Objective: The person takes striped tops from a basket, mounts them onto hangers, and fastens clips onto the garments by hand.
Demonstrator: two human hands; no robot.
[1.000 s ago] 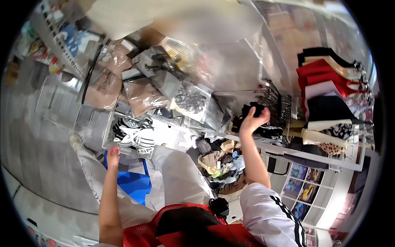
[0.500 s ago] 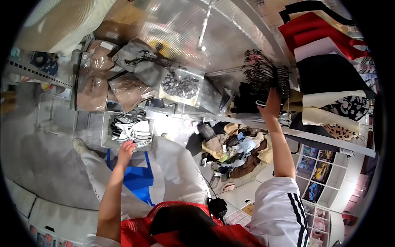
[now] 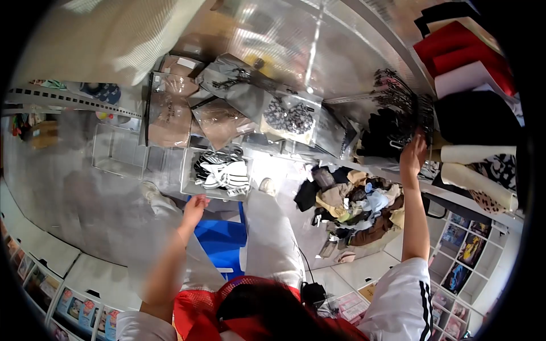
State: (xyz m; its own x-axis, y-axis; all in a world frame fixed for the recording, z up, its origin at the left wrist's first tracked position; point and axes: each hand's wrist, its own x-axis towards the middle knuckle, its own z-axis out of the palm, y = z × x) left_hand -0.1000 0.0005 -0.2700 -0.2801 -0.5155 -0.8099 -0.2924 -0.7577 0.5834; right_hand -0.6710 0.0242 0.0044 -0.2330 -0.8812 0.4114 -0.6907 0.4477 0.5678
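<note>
My right hand (image 3: 413, 153) reaches to a cluster of black hangers (image 3: 398, 94) with black garments (image 3: 384, 132) on the shelf; its fingertips touch or overlap the hangers, and what they grip is hidden. My left hand (image 3: 195, 208) is just below a clear bin (image 3: 186, 181) of black-and-white striped items (image 3: 223, 173), its fingers curled near the bin's front edge; whether they hold anything is too small to make out. Behind the bin lie plastic-wrapped packages, brownish (image 3: 170, 116) and grey (image 3: 236, 85), and one with a patterned bow (image 3: 288, 118).
A heap of mixed clothes (image 3: 358, 204) lies on the floor at centre right. Between my legs is a blue bag (image 3: 224, 241). An empty clear bin (image 3: 118, 152) stands at left. Red, white and black garments (image 3: 460, 48) hang at upper right. Low cabinets (image 3: 102, 278) curve along the lower left.
The view has shifted, moving the scene rightward in the frame. My right hand has gone from above the black garments to the hangers. My left hand stays near the striped items.
</note>
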